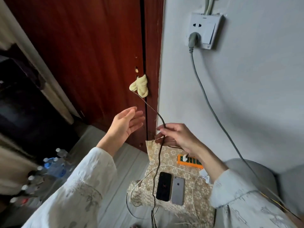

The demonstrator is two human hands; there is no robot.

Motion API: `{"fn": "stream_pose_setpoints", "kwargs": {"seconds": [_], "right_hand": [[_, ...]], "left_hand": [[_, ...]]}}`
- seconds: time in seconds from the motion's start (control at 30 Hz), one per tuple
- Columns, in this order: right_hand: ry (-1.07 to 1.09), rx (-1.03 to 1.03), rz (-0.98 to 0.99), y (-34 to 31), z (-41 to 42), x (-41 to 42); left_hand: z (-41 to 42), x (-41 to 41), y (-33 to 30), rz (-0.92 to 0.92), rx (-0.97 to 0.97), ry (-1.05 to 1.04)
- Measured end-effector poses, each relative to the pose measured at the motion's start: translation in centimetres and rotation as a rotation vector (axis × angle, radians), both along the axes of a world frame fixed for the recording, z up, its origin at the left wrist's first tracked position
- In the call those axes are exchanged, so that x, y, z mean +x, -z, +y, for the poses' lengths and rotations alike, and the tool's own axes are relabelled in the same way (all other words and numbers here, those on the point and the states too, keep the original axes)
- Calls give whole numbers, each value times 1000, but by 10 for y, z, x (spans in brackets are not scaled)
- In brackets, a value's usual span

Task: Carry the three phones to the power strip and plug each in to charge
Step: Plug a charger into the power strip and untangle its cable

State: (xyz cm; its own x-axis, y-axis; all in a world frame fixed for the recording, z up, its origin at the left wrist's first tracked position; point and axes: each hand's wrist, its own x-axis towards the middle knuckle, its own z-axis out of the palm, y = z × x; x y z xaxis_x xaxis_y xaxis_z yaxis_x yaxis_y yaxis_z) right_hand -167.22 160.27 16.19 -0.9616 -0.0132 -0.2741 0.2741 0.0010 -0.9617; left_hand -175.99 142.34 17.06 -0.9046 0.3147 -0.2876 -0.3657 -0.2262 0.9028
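Two phones lie face down side by side on a patterned cloth (166, 155): a black phone (163, 186) on the left and a grey phone (178, 190) on the right. Behind them sits an orange power strip (189, 161) with a white charger plug (185, 157) in it. My right hand (177, 137) pinches a dark braided cable (158, 163) that runs up past the door and down over the cloth. My left hand (126, 124) is raised, palm open, left of the cable. A white cable (164, 167) loops across the cloth. A third phone is not visible.
A dark red door (92, 55) with a yellow cloth knot (139, 87) stands behind. A wall socket (204, 31) holds a grey plug whose cord (207, 99) runs down the wall. Water bottles (54, 165) stand on the floor at left. A grey rounded seat (256, 171) sits at right.
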Motion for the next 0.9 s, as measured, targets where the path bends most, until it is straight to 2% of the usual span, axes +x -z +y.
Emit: {"fn": "stream_pose_setpoints", "kwargs": {"seconds": [0.1, 0.2, 0.27, 0.33, 0.37, 0.43, 0.53, 0.63, 0.73, 0.83, 0.9], "right_hand": [[155, -91, 92, -27, -1, -19], [232, -227, 104, -49, 0, -37], [247, -302, 117, -58, -1, -45], [271, -375, 142, -62, -4, -48], [289, -416, 152, -61, -4, -48], [303, -441, 145, -51, -3, -43], [202, -208, 26, -21, -7, -29], [14, -159, -55, 3, -19, -16], [-153, -13, -44, 10, -26, -4], [-162, 118, -45, 20, -18, 7], [-95, 176, -39, 24, -10, 12]], "left_hand": [[1, 33, 35, 60, -263, 232], [3, 57, 55, 170, -416, 500], [6, 57, 56, 366, -583, 527], [10, 52, 46, 492, -685, 422], [11, 49, 39, 490, -654, 363], [11, 45, 21, 387, -471, 292], [11, 35, -11, 294, -221, 197], [12, 18, -42, 202, 42, 106], [8, -4, -65, 122, 250, 26], [-4, -25, -77, 92, 407, -112], [-16, -34, -77, 69, 463, -204]]}}
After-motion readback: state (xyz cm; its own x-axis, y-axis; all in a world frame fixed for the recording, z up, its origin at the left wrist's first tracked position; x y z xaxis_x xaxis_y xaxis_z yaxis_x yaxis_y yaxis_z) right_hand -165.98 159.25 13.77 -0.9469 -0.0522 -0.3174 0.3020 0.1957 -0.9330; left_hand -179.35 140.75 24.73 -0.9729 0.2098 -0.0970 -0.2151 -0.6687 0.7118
